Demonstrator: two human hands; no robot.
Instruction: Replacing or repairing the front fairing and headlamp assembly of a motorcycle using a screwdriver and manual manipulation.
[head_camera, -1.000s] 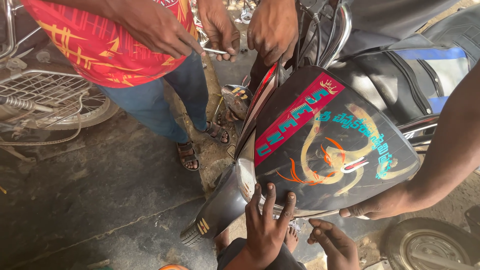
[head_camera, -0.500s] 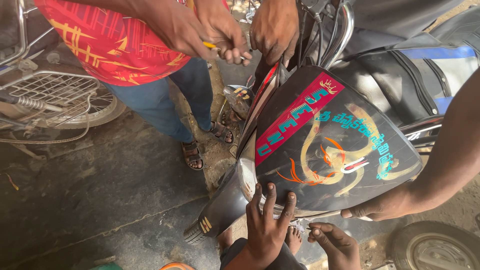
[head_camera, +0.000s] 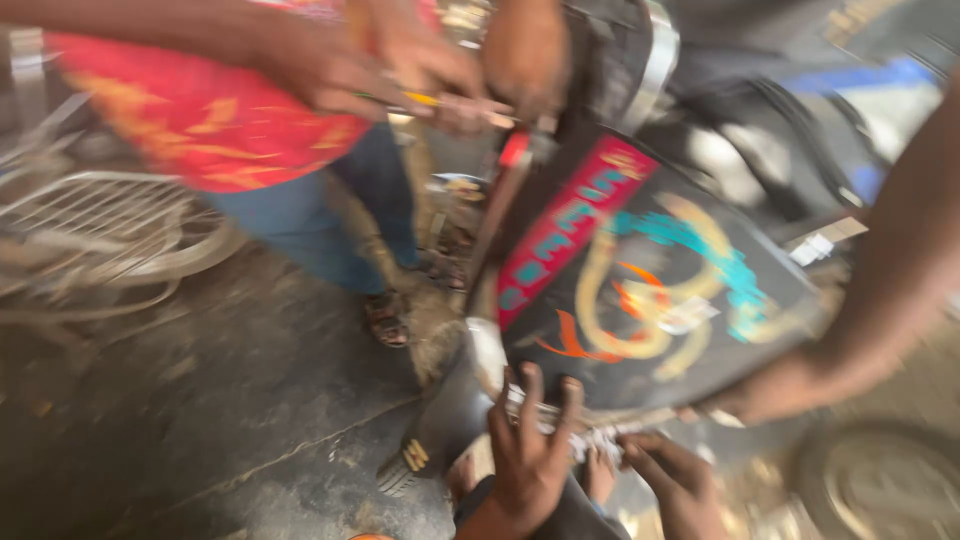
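The motorcycle seat (head_camera: 650, 290) is a black, glossy slab tilted up on its side, painted with a pink band along its upper left edge and gold, teal and orange swirls across the middle; the whole view is blurred. It fills the centre right, its lower edge pointing toward 6 o'clock. At that lower edge the left hand (head_camera: 530, 455) lies flat with fingers spread, tips touching the rim of the seat. Just beside it at 3 o'clock, the right hand (head_camera: 680, 480) is curled near the same rim; whether it pinches anything I cannot tell. Another person's hand (head_camera: 770, 395) presses the seat's lower right corner. At 11 o'clock, a person in a red patterned shirt (head_camera: 200, 120) and jeans holds a thin yellow tool (head_camera: 425, 98) in 2 hands. A wire rack (head_camera: 100, 230) sits at 9 o'clock on the dark floor (head_camera: 200, 420).
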